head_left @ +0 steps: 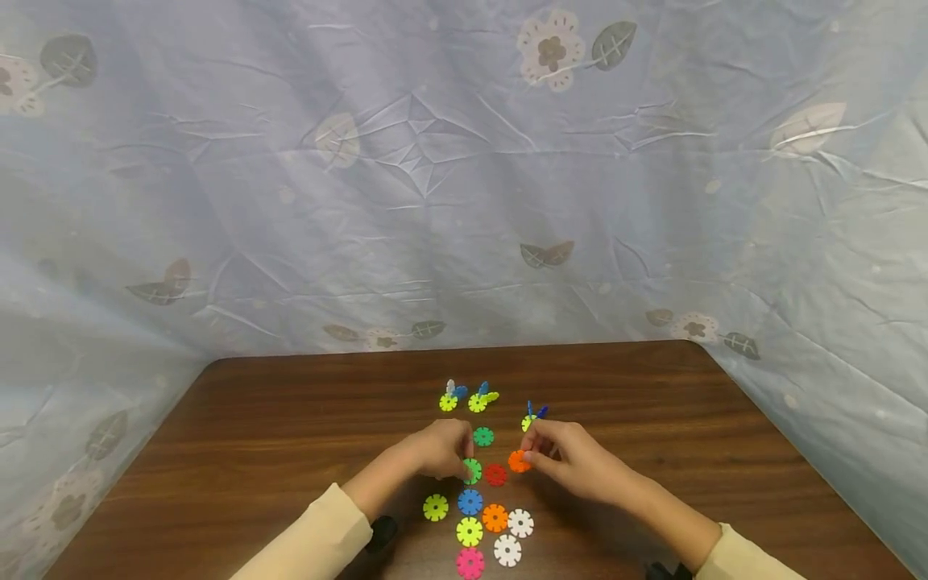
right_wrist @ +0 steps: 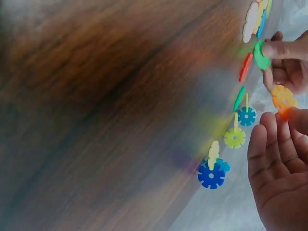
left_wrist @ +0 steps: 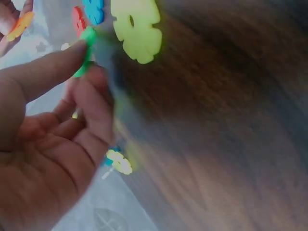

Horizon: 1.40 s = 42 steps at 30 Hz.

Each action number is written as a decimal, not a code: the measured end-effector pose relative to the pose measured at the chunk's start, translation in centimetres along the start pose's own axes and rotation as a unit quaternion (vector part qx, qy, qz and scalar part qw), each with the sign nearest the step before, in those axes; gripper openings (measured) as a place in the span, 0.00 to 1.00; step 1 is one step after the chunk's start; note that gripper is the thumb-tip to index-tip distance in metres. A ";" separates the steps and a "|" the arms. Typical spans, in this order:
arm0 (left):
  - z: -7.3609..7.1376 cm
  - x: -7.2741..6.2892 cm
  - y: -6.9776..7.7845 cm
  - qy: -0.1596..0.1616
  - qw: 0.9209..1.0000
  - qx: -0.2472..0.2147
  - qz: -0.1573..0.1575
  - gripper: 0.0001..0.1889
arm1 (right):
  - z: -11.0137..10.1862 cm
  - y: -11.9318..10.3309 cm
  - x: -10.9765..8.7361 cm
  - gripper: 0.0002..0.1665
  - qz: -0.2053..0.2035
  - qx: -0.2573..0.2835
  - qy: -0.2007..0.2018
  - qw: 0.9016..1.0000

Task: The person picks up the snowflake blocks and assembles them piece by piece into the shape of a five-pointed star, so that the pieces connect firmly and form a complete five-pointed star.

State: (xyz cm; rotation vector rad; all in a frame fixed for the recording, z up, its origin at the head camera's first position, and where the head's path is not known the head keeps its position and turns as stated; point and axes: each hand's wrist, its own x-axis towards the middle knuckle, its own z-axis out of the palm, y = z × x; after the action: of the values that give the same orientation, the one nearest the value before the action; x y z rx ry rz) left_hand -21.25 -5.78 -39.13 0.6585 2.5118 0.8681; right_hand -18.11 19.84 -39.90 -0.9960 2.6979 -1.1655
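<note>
Between thumb and fingers, my left hand [head_left: 444, 449] pinches a green notched disc [head_left: 472, 471], seen nearly edge-on in the left wrist view. My right hand [head_left: 573, 457] pinches an orange notched disc [head_left: 518, 461] by its edge; in the right wrist view the orange disc [right_wrist: 282, 97] stands up from the thumb tip. A red disc [head_left: 496, 475] lies on the table between the two hands. Just beyond is another green disc [head_left: 483, 437]. A blue disc [head_left: 470, 502] lies nearer me, below the left hand.
Three joined disc clusters stand farther back: one yellow, white and blue [head_left: 449, 401], one yellow and blue [head_left: 478, 403], one by the right hand [head_left: 529, 422]. Toward me lie yellow [head_left: 436, 507], orange [head_left: 495, 518], white [head_left: 507, 551] and pink [head_left: 470, 563] discs. A curtain [head_left: 435, 242] hangs behind the table.
</note>
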 end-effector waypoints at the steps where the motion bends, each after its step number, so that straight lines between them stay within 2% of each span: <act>1: 0.0 0.0 -0.2 0.006 1.000 -0.026 0.006 0.10 | 0.0 0.1 0.1 0.04 -0.002 -0.001 0.005 1.000; 3: -0.2 0.0 -0.4 0.016 0.997 -0.080 0.016 0.08 | 0.1 0.2 0.3 0.04 -0.006 -0.005 0.017 1.000; 7: -0.4 0.0 -0.5 0.029 0.987 -0.152 0.040 0.04 | 0.3 0.2 0.6 0.01 -0.009 -0.013 0.046 0.999; 11: -0.6 0.1 -0.4 0.022 0.974 -0.222 0.041 0.08 | 0.5 0.1 0.9 0.02 -0.013 -0.017 0.074 0.997; 14: -0.6 0.2 -0.1 0.019 0.965 -0.258 0.037 0.10 | 0.6 -0.1 1.1 0.03 -0.017 -0.023 0.094 0.995; 20: -0.7 0.2 0.4 0.017 0.956 -0.291 0.041 0.10 | 0.7 -0.6 1.3 0.03 -0.030 -0.032 0.122 0.991; 24: -0.7 0.2 0.6 0.020 0.948 -0.317 0.039 0.10 | 0.8 -0.9 1.3 0.02 -0.058 -0.050 0.137 0.988; 34: -0.3 0.0 0.8 0.045 0.925 -0.375 0.048 0.11 | 1.3 -1.7 1.6 0.06 -0.130 -0.114 0.179 0.969; 37: -0.3 -0.1 0.6 0.052 0.924 -0.375 0.051 0.10 | 1.3 -1.8 1.9 0.04 -0.125 -0.108 0.177 0.970; 40: -0.5 -0.3 0.2 0.058 0.928 -0.364 0.048 0.10 | 1.1 -1.7 2.4 0.03 -0.104 -0.078 0.159 0.979; 42: -0.6 -0.5 -0.1 0.060 0.931 -0.357 0.043 0.09 | 1.0 -1.5 2.7 0.05 -0.084 -0.062 0.142 0.984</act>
State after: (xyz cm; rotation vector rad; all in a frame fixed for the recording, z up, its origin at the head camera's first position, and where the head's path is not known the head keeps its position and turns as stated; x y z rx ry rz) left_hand -21.17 -6.45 -38.61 0.4686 2.0308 1.7664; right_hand -19.13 16.90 -39.09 -1.1785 2.9890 -1.2689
